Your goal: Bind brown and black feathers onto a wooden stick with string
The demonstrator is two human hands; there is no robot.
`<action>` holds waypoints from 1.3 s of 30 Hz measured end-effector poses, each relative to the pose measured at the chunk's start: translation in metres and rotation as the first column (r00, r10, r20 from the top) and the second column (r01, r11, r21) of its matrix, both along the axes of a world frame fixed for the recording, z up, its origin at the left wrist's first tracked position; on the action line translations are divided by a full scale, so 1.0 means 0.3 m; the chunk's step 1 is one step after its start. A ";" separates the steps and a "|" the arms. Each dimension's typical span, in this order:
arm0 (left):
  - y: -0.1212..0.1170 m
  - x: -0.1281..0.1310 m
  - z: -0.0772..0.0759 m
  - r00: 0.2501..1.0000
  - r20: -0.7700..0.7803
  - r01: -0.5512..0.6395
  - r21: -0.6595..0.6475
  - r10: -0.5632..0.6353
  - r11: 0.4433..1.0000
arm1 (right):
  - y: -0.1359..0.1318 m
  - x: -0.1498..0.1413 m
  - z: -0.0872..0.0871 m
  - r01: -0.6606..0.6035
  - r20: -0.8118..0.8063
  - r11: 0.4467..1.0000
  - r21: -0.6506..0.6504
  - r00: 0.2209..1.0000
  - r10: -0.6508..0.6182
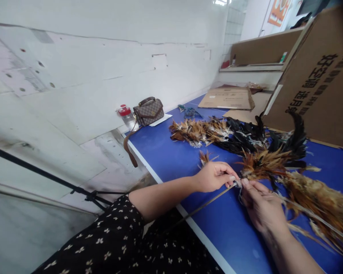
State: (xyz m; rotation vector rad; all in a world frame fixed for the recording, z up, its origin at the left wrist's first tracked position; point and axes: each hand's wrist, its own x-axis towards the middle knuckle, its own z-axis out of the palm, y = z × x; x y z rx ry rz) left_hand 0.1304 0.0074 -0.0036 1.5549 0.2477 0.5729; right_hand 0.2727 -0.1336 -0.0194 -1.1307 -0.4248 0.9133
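My left hand (217,177) is closed in a pinch at the upper end of a thin tan stick (213,199), which slants down over the table edge towards my lap. Facing it, my right hand (260,203) pinches a small whitish strand (238,184) at the same tip. Fingers hide exactly how strand and stick meet. Just beyond my right hand lies a tuft of golden-brown feathers (264,163). A small brown feather tuft (205,158) shows behind my left hand.
On the blue table (165,152) lie rows of brown feathers (198,131), black feathers (242,133) and tan feathers (320,194). A handbag (149,111) and a red-lidded bottle (128,117) stand by the wall. Cardboard (317,87) rises at the right; a black pole (45,177) crosses left.
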 end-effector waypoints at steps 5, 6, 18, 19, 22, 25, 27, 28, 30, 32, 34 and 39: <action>-0.060 -0.017 0.018 0.984 0.010 -0.174 0.281 0.178 0.944 | -0.001 0.012 -0.012 0.010 -0.008 1.000 -0.003 1.000 -0.010; -0.070 -0.019 0.023 0.979 0.022 -0.197 0.320 0.200 0.927 | -0.001 0.015 -0.014 0.012 0.000 1.000 -0.002 1.000 -0.012; -0.089 0.018 -0.062 0.925 0.018 -0.372 0.237 0.379 0.897 | -0.003 0.002 -0.017 0.008 0.033 1.000 0.004 0.999 -0.008; -0.086 0.017 -0.062 0.923 0.001 -0.373 0.244 0.384 0.895 | -0.004 0.002 -0.017 0.009 0.033 1.000 0.005 0.999 -0.009; -0.069 0.003 -0.038 0.926 -0.046 -0.334 0.358 0.374 0.872 | -0.004 0.001 -0.016 0.007 0.033 1.000 0.010 0.999 -0.007; -0.042 -0.023 0.013 0.950 -0.091 -0.219 0.486 0.298 0.846 | -0.004 -0.001 -0.017 0.000 0.023 1.000 0.008 1.000 -0.001; -0.021 -0.039 0.050 0.974 -0.110 -0.106 0.543 0.196 0.833 | -0.003 -0.003 -0.019 -0.001 0.034 1.000 0.007 0.999 0.000; -0.011 -0.043 0.066 0.984 -0.111 -0.052 0.562 0.138 0.826 | -0.003 -0.005 -0.020 0.000 0.045 1.000 0.005 0.999 0.000; 0.011 -0.039 0.090 0.995 -0.095 0.021 0.564 0.039 0.826 | -0.002 -0.008 -0.021 0.001 0.068 1.000 0.004 0.998 -0.002; 0.033 -0.020 0.098 0.996 -0.087 0.058 0.496 -0.017 0.867 | -0.001 -0.011 -0.019 -0.002 0.074 1.000 0.002 0.997 0.002; 0.053 0.008 0.092 0.990 -0.136 0.086 0.317 -0.045 0.944 | -0.002 -0.011 -0.014 -0.006 0.062 1.000 -0.001 0.998 0.006; 0.078 0.053 0.058 0.889 -0.355 0.128 -0.410 -0.287 0.903 | -0.003 -0.001 -0.008 -0.017 0.000 1.000 -0.013 1.000 0.017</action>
